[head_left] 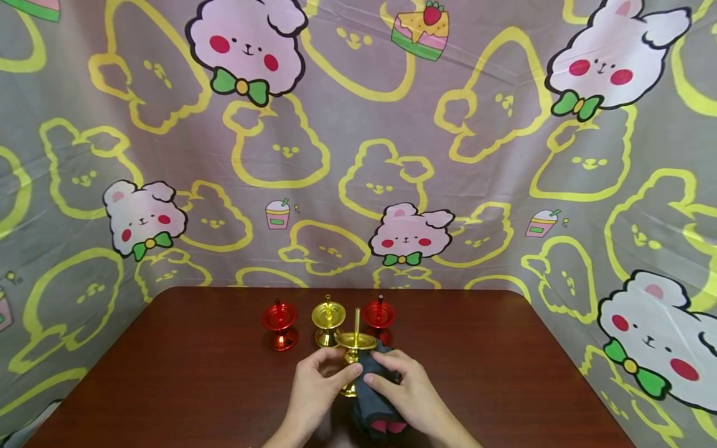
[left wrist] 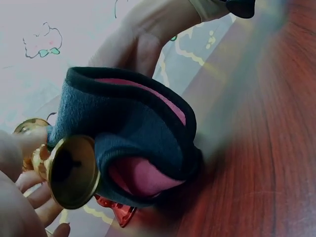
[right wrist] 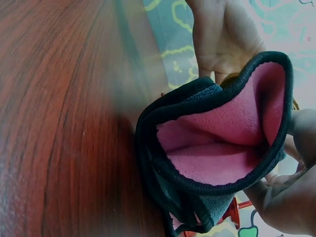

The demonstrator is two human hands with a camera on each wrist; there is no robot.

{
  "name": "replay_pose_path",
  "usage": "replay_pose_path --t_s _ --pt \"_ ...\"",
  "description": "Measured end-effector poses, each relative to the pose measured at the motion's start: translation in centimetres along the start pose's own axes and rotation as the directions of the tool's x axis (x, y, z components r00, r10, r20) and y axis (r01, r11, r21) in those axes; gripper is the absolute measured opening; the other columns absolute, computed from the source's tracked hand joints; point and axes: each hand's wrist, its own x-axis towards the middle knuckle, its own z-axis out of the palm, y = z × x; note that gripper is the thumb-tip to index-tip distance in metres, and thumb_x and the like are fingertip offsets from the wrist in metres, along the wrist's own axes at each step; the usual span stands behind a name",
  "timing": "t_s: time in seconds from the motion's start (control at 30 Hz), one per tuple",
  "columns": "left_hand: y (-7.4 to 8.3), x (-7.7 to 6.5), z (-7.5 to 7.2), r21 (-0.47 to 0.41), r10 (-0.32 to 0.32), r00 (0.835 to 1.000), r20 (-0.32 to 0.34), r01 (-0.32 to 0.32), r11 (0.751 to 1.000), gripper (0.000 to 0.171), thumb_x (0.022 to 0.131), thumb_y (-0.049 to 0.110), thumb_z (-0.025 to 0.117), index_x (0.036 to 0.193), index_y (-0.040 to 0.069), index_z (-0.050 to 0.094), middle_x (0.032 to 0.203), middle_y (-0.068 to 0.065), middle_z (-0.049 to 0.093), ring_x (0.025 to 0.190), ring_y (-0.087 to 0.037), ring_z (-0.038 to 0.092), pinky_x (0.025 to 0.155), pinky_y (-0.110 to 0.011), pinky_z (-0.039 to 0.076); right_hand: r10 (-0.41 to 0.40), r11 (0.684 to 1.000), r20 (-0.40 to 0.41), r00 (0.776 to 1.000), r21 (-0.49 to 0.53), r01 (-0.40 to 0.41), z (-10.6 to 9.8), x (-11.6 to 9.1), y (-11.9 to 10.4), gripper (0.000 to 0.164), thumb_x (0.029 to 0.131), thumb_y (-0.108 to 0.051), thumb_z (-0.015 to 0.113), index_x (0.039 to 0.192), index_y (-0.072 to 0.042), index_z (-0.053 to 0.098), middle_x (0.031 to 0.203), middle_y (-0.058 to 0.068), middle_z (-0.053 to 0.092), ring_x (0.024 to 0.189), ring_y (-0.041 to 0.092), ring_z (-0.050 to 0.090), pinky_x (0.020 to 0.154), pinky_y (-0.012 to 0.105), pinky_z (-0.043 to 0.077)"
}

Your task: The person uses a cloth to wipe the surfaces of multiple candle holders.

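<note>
My left hand (head_left: pixel 316 381) grips a shiny gold candle holder (head_left: pixel 357 341) by its stem, with the spike pointing up and the round base below. In the left wrist view the underside of the base (left wrist: pixel 74 173) faces the camera. A folded dark blue-grey cloth (head_left: pixel 374 395) with a pink lining is pinched by my right hand (head_left: pixel 411 387) and lies against the right side of the holder. The pink inside of the cloth (right wrist: pixel 212 148) shows in the right wrist view. Part of the stem is hidden behind fingers and cloth.
Behind the hands stand a red candle holder (head_left: pixel 280 318) at left, a gold one (head_left: pixel 328 316) in the middle and another red one (head_left: pixel 379 314) at right, partly covered. They stand on a dark red-brown wooden table (head_left: pixel 196 373). A patterned curtain (head_left: pixel 336 205) hangs behind it.
</note>
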Motion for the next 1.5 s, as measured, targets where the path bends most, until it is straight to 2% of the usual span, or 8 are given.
replay_pose_path --t_s 0.17,0.5,0.8,0.93,1.07,1.2,1.33,1.5 --pt "0.0 0.1 -0.3 0.011 0.017 1.0 0.015 -0.017 1.0 0.029 0.083 0.011 0.084 0.102 -0.005 0.071 0.096 -0.012 0.072 0.087 -0.015 0.069 0.071 -0.025 0.055 0.007 1.0 0.016 1.0 0.015 -0.008 0.0 0.0 -0.3 0.04 0.089 -0.027 0.078 0.124 -0.007 0.071 0.106 0.003 0.065 0.093 0.014 0.059 0.077 0.025 0.05" --pt "-0.3 0.1 -1.0 -0.041 -0.001 0.988 0.156 0.008 0.999 0.027 0.089 0.009 0.077 0.108 -0.008 0.068 0.102 -0.012 0.071 0.09 -0.011 0.067 0.078 -0.023 0.054 0.001 1.0 0.026 1.0 0.018 -0.002 -0.1 0.1 -0.5 0.034 0.089 -0.025 0.078 0.118 -0.009 0.074 0.103 0.003 0.064 0.09 0.014 0.058 0.074 0.025 0.05" --pt "-0.7 0.2 -1.7 -0.083 0.046 0.959 0.279 -0.023 0.996 0.024 0.092 0.007 0.071 0.11 -0.009 0.067 0.102 -0.013 0.07 0.091 -0.01 0.065 0.079 -0.024 0.052 -0.027 0.998 0.07 0.997 0.064 0.023 -0.4 0.3 -0.4 0.026 0.089 -0.022 0.078 0.112 -0.009 0.076 0.102 0.004 0.065 0.091 0.014 0.06 0.071 0.026 0.052" --pt "-0.7 0.2 -2.0 -0.11 0.015 0.949 0.315 0.021 0.994 0.029 0.095 0.009 0.069 0.115 -0.012 0.064 0.103 -0.009 0.069 0.092 -0.011 0.063 0.079 -0.024 0.052 -0.065 0.992 0.119 0.991 0.119 0.05 -0.8 0.5 -0.3 0.023 0.091 -0.02 0.076 0.112 -0.009 0.076 0.105 0.008 0.064 0.093 0.018 0.061 0.07 0.027 0.053" --pt "-0.7 0.2 -1.7 -0.099 -0.042 0.956 0.29 0.074 0.992 0.035 0.096 0.013 0.069 0.122 -0.01 0.064 0.111 -0.011 0.068 0.097 -0.012 0.062 0.081 -0.024 0.052 -0.044 0.99 0.113 0.993 0.14 0.028 -0.6 0.6 -0.1 0.022 0.092 -0.018 0.075 0.111 -0.008 0.076 0.106 0.01 0.063 0.092 0.022 0.061 0.068 0.027 0.053" --pt "-0.5 0.4 -1.3 -0.061 -0.033 0.971 0.236 0.049 0.997 0.036 0.096 0.016 0.069 0.125 -0.005 0.066 0.121 -0.014 0.065 0.105 -0.015 0.059 0.083 -0.025 0.051 -0.025 0.991 0.051 0.998 0.133 0.018 -0.1 0.7 -0.1 0.024 0.09 -0.017 0.077 0.112 -0.008 0.076 0.104 0.01 0.064 0.09 0.02 0.06 0.069 0.026 0.053" --pt "-0.2 0.4 -0.9 -0.044 -0.002 0.988 0.152 0.009 0.999 0.039 0.094 0.013 0.072 0.126 -0.007 0.062 0.114 -0.014 0.066 0.1 -0.017 0.061 0.082 -0.025 0.05 -0.028 0.992 -0.007 1.0 0.125 0.029 0.1 0.6 -0.1 0.028 0.088 -0.015 0.078 0.114 -0.005 0.075 0.102 0.009 0.065 0.087 0.017 0.059 0.069 0.025 0.052" --pt "0.1 0.3 -0.6 -0.048 -0.006 0.997 0.072 0.01 0.999 0.03 0.088 0.008 0.078 0.111 -0.007 0.066 0.104 -0.013 0.069 0.091 -0.015 0.065 0.077 -0.024 0.052 -0.013 0.99 -0.039 0.999 0.137 0.018 0.2 0.4 -0.3 0.029 0.086 -0.013 0.08 0.113 -0.004 0.075 0.1 0.008 0.064 0.084 0.015 0.058 0.067 0.025 0.051"
